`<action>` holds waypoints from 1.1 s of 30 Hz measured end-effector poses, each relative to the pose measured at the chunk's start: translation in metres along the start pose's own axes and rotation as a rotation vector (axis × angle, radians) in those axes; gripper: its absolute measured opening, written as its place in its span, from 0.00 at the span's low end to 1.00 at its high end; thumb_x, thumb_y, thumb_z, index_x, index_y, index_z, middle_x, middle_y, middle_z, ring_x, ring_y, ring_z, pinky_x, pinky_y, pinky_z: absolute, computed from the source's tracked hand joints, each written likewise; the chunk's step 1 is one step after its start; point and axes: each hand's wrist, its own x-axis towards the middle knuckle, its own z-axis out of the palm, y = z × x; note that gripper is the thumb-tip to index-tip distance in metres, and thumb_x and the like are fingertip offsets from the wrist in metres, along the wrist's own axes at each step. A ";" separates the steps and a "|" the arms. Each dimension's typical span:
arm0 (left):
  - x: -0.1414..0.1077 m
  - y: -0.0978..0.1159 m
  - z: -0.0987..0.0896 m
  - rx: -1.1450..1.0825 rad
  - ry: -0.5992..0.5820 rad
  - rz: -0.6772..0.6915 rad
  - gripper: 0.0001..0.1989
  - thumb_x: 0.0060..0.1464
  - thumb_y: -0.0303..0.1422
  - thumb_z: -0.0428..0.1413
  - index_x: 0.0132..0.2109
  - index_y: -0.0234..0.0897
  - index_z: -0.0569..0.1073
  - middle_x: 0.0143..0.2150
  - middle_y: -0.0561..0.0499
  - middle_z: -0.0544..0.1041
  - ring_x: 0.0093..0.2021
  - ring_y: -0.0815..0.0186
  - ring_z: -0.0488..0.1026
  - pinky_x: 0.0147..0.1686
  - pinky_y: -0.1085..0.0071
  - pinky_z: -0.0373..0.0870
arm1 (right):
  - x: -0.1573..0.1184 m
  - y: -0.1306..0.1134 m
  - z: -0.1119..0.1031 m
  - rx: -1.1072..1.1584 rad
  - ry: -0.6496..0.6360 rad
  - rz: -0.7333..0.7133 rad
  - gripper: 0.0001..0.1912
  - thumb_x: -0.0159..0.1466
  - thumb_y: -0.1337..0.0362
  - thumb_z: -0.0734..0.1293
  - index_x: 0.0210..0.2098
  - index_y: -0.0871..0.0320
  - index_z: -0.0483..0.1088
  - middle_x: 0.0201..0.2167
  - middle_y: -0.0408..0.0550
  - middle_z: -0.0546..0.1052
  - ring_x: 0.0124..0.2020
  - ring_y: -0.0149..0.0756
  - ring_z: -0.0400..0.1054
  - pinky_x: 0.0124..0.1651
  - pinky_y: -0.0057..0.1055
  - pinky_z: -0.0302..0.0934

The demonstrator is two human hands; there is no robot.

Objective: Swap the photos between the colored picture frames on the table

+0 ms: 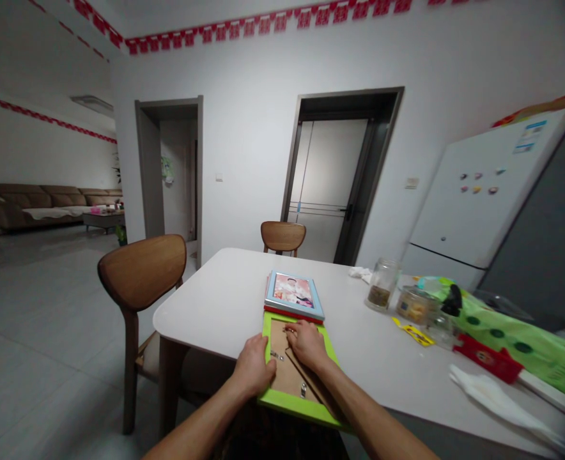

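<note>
One green frame [292, 407] is lying back-up at the table's near edge, its long axis apparently running away from the person. The left hand [254, 365] is clasping its left rim, thumb pressing on the brown backing board [282, 377]. The right hand [306, 344] is lying over its far half, fingers drawn together; whether they are pinching the metal there cannot be told. Two metal clips are showing plainly, one near the frame's near rim [303, 390] and one by its left rim [277, 355]; an apparent third is sitting right at the right fingertips, that hand being nearer. One brown strut [317, 387] is slanting below the right wrist. Just beyond the green frame, one blue frame [317, 305] is resting picture-up on red framing. Right of the green frame, one jar [382, 291], one yellow packet [414, 332] and one green bag [517, 342] are occupying the white table [206, 287]. Two wooden chairs are standing about, one left of the green frame [143, 271], one beyond it [283, 236]. Farther right, one refrigerator [474, 191] is standing.
</note>
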 end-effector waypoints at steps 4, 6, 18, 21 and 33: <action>0.000 -0.001 0.003 -0.002 0.012 0.000 0.23 0.44 0.29 0.49 0.51 0.28 0.63 0.51 0.42 0.65 0.52 0.61 0.59 0.53 0.72 0.51 | -0.022 -0.005 -0.006 0.114 -0.010 -0.149 0.15 0.55 0.57 0.59 0.36 0.52 0.72 0.43 0.47 0.70 0.45 0.38 0.60 0.47 0.32 0.49; 0.001 0.000 0.004 -0.003 0.016 0.001 0.23 0.45 0.29 0.48 0.50 0.27 0.63 0.51 0.42 0.65 0.51 0.61 0.59 0.53 0.72 0.51 | -0.030 -0.010 -0.007 0.168 -0.033 -0.205 0.13 0.53 0.56 0.61 0.32 0.53 0.73 0.42 0.48 0.71 0.45 0.38 0.60 0.46 0.32 0.50; 0.001 -0.003 0.005 -0.008 0.005 -0.022 0.24 0.44 0.29 0.49 0.51 0.27 0.62 0.52 0.41 0.64 0.53 0.60 0.58 0.54 0.71 0.49 | -0.029 -0.020 -0.004 0.226 -0.007 -0.159 0.11 0.53 0.64 0.60 0.32 0.58 0.72 0.37 0.52 0.73 0.44 0.38 0.62 0.48 0.30 0.51; 0.000 0.000 0.002 -0.026 0.000 -0.021 0.24 0.43 0.28 0.49 0.51 0.30 0.63 0.53 0.44 0.64 0.53 0.61 0.58 0.54 0.72 0.50 | -0.037 -0.009 -0.023 0.343 -0.062 -0.217 0.13 0.54 0.65 0.59 0.36 0.58 0.72 0.41 0.51 0.71 0.47 0.36 0.61 0.51 0.30 0.50; 0.000 0.004 -0.001 -0.043 -0.009 -0.060 0.24 0.43 0.25 0.49 0.51 0.31 0.63 0.53 0.44 0.64 0.53 0.61 0.58 0.54 0.71 0.49 | -0.073 0.013 -0.042 0.503 -0.348 -0.187 0.08 0.46 0.67 0.65 0.26 0.54 0.74 0.52 0.48 0.62 0.53 0.38 0.55 0.54 0.34 0.48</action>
